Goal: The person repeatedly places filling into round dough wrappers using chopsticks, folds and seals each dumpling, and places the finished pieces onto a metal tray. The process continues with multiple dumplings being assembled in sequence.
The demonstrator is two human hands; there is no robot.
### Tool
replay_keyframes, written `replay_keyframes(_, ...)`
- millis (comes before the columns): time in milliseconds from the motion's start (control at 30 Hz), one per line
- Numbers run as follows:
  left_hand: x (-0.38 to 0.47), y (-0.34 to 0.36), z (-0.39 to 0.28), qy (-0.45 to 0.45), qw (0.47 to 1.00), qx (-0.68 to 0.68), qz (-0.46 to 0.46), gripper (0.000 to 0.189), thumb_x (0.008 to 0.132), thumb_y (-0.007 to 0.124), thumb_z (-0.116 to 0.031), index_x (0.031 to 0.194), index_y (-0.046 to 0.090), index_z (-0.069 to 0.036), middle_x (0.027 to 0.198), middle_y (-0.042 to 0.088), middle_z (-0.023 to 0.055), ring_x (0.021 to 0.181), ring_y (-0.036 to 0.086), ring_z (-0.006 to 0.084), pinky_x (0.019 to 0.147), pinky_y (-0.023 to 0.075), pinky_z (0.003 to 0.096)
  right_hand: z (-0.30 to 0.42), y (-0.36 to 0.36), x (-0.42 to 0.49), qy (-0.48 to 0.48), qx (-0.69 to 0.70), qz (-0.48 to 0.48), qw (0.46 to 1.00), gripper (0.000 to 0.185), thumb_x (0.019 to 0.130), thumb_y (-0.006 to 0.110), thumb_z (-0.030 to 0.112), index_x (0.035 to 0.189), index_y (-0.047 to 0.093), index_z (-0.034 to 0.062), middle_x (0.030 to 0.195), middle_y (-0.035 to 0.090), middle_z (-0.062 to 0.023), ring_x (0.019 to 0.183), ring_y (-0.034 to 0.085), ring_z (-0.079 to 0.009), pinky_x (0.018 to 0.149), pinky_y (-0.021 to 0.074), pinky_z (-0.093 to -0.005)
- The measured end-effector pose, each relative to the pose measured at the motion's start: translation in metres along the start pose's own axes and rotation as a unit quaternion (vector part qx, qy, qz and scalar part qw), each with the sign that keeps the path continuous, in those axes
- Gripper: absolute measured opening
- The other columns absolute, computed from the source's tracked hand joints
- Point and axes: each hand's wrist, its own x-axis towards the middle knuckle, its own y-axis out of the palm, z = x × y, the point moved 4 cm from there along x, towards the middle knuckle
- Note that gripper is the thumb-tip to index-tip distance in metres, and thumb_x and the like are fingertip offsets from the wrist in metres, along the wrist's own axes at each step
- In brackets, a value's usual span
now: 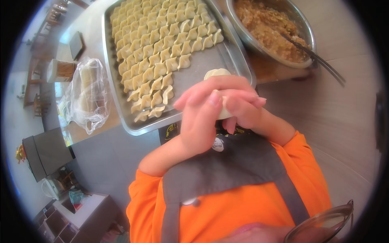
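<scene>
My left hand (200, 112) and my right hand (243, 106) meet in front of my apron, fingers overlapping. Between them is a pale piece of dumpling dough (225, 110), mostly covered by my fingers, so whether filling is inside cannot be seen. Just beyond my fingers, a small stack of round dumpling wrappers (217, 73) lies on the large metal tray (202, 71). Rows of pleated dumplings (152, 45) cover the far and left parts of this tray. My hands hover over its near right corner.
At the upper right stands a metal bowl (313, 39) of minced filling (267, 27), with dark chopsticks or utensil handles (328, 65) jutting over its rim. Left of the tray are a clear plastic bag (88, 97) with pale contents, a lidded container (60, 71) and a dark flat device (76, 45).
</scene>
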Motion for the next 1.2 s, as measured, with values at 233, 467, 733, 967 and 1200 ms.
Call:
replay_keyframes(233,-0.006,0.006,-0.001,-0.012,1.0,-0.004,0.012,0.051,0.103,0.024,-0.023,0.119,0.063,0.006,0.112,0.068,0.0182,0.077,0.06,0.0144,0.067,0.0478,0.0247,-0.001,0.004,0.0,-0.267,-0.128,-0.062,0.953,0.032,0.093,0.051,0.008,0.123,0.054,-0.003,0.091,0.071,-0.0192,0.062,0.069,-0.0201,0.052,0.0557,-0.0296)
replay_keyframes(467,-0.007,0.014,0.007,0.001,1.0,-0.023,0.017,0.051,0.103,0.024,-0.027,0.115,0.064,0.004,0.106,0.068,0.0164,0.078,0.061,0.0156,0.07,0.0475,0.0258,-0.015,0.023,0.002,-0.575,-0.337,-0.179,0.724,0.04,0.087,0.054,-0.006,0.124,0.042,-0.0006,0.086,0.069,-0.0211,0.056,0.065,-0.0176,0.044,0.0538,-0.0303)
replay_keyframes(733,-0.009,0.015,0.01,0.003,0.999,-0.035,0.015,0.052,0.104,0.024,-0.031,0.11,0.065,0.002,0.099,0.067,0.0143,0.08,0.062,0.0169,0.074,0.0472,0.027,-0.012,0.031,-0.003,-0.537,-0.332,-0.207,0.748,0.019,0.086,0.051,-0.004,0.105,0.052,-0.0016,0.087,0.07,-0.0198,0.055,0.063,-0.0148,0.045,0.0496,-0.0269)
replay_keyframes(967,-0.009,0.012,0.007,0.009,0.999,-0.041,0.0,0.053,0.105,0.024,-0.034,0.106,0.065,0.0,0.093,0.067,0.0124,0.081,0.063,0.0181,0.077,0.047,0.0281,-0.024,0.01,-0.005,-0.17,-0.077,-0.107,0.977,0.026,0.093,0.045,0.011,0.096,0.065,-0.0063,0.092,0.072,-0.0141,0.073,0.07,-0.0203,0.069,0.0559,-0.0292)
replay_keyframes(1200,-0.01,0.013,0.011,0.012,0.999,-0.052,0.005,0.055,0.106,0.024,-0.038,0.102,0.066,-0.002,0.087,0.066,0.0106,0.082,0.063,0.0193,0.081,0.0467,0.0292,-0.019,0.019,-0.002,-0.286,-0.156,-0.096,0.94,0.025,0.093,0.044,0.006,0.097,0.065,-0.0071,0.094,0.072,-0.0141,0.075,0.071,-0.0198,0.068,0.0564,-0.0292)
